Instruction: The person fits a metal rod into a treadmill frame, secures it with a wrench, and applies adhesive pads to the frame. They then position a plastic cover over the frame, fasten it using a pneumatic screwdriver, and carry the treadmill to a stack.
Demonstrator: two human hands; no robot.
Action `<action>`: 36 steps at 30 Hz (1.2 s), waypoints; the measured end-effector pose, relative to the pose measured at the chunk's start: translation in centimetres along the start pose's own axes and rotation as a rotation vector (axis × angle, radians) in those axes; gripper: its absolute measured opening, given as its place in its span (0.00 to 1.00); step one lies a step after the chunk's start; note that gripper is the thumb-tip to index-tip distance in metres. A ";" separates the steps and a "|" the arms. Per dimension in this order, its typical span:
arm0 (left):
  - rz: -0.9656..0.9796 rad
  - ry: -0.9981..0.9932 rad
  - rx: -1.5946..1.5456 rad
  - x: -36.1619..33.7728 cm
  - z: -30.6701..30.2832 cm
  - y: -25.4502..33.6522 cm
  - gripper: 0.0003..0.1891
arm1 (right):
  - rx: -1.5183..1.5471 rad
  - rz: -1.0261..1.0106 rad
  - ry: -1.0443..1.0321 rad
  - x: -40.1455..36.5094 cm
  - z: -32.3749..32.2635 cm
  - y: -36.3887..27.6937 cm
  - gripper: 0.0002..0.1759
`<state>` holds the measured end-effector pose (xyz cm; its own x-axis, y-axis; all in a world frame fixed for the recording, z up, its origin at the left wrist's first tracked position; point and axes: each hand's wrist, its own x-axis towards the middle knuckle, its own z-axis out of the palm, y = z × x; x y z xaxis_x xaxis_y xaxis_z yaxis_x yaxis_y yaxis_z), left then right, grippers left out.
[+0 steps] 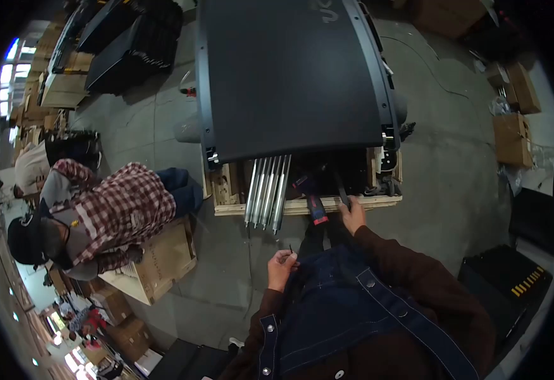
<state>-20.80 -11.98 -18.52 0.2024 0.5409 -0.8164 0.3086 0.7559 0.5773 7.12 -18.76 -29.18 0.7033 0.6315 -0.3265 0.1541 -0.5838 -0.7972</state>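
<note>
Concrete floor [454, 171], workshop. Big black treadmill-like machine [289, 76] lay flat on a wooden pallet [378, 202], its deck covering most of the pallet and only the near edge bare. Co-worker [112, 212] in a plaid shirt bent over an open cardboard box [163, 259], well apart to the left of the pallet; not the wearer's hands. More cartons [514, 136] sat off to the right.

Bundle of steel tubes [267, 190] stuck out from under the deck, over the pallet's near edge, left of centre. Red-and-blue tool [317, 210] lay on the near edge, just beside the tubes.

Right hand [353, 215] was at the near edge, right of the tool, fingers clenched round a dark narrow piece [342, 191] coming out from under the deck; what it was could not be told. Left hand [280, 267] was held back near the body, away from the pallet, pinching a small thin item [290, 248], too small to name.

Progress, as a judgement: early to middle. Machine still on the pallet, tubes still tucked under, tool lying unused.
</note>
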 end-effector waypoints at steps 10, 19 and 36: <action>0.015 0.077 -0.168 -2.3 -1.4 -3.5 0.15 | 0.128 0.082 -0.530 0.8 4.9 -6.0 0.21; 0.051 0.015 -0.296 0.7 -4.2 -7.8 0.12 | -0.304 -0.223 -0.566 -1.0 -4.5 -10.0 0.27; 0.859 -0.112 -0.102 -2.0 22.5 18.4 0.07 | 0.152 0.272 -0.190 4.6 -40.4 -9.0 0.15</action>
<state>5.34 -7.48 -6.59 0.4189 0.9034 -0.0918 -0.0767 0.1359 0.9878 36.96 -31.18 -2.96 0.5603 0.5553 -0.6146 -0.1363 -0.6701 -0.7297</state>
